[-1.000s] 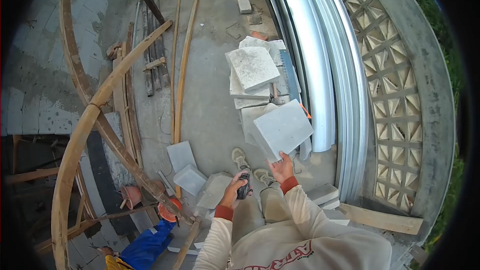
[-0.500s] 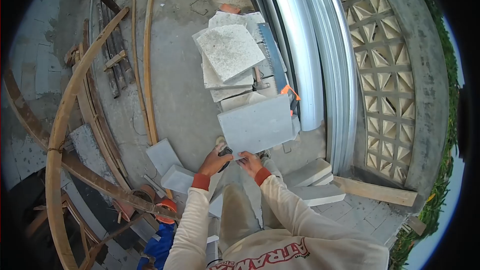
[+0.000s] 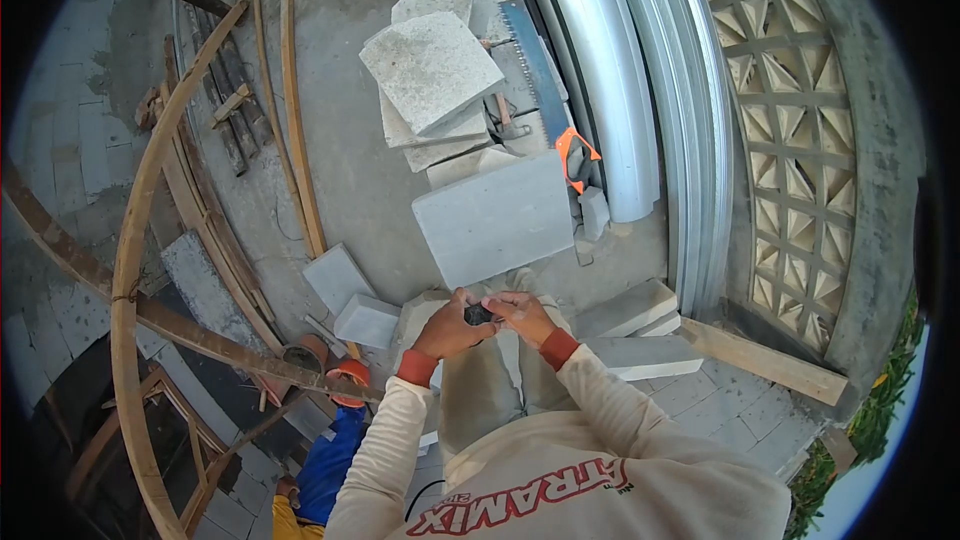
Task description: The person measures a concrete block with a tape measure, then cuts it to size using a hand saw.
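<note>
Both hands meet in front of my knees, just below the near edge of a pale grey block (image 3: 495, 220). Wrapped around a small black tape measure (image 3: 478, 314), my left hand (image 3: 450, 328) holds it from the left. My right hand (image 3: 524, 320) is closed, its fingertips pinching at the right side of the same tape measure. Most of the tape measure is hidden by the fingers. The block lies flat and tilted toward me, against a stack of rough slabs (image 3: 432, 70). A handsaw (image 3: 533, 65) with an orange handle and a hammer (image 3: 512, 130) lie beyond it.
Long metal sheets (image 3: 600, 80) run along the right, beside a patterned block wall (image 3: 790, 160). More blocks (image 3: 635, 355) lie at my right. Wooden poles (image 3: 297, 110) and a curved timber frame (image 3: 128, 270) stand left. A person in blue (image 3: 335, 465) is at lower left.
Both hands have drawn away from the block's near edge and come together around the tape measure. My right hand has let go of the block's edge. The view has shifted slightly.
</note>
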The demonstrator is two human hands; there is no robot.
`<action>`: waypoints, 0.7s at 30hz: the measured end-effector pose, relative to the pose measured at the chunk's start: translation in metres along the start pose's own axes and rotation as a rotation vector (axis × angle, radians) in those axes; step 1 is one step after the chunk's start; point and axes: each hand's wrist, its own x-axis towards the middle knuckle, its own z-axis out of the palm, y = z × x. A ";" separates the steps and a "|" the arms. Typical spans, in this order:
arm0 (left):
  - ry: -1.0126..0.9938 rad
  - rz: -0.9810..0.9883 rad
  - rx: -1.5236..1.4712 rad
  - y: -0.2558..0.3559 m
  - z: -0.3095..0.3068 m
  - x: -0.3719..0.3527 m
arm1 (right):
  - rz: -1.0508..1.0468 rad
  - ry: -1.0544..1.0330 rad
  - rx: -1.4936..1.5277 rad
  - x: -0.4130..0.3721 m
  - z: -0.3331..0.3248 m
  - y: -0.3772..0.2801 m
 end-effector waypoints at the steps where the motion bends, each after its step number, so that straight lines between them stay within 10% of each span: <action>1: 0.003 -0.016 0.047 0.007 0.005 -0.003 | 0.031 -0.026 -0.030 0.000 -0.004 -0.004; 6: 0.008 -0.088 0.031 0.012 0.015 -0.004 | 0.166 -0.102 -0.209 0.002 -0.042 -0.005; 15: -0.189 -0.233 0.173 -0.094 -0.069 0.053 | -0.311 0.727 0.313 0.028 -0.110 -0.024; 21: -0.319 -0.239 0.295 -0.104 -0.088 0.088 | -0.353 0.857 0.301 0.043 -0.094 -0.026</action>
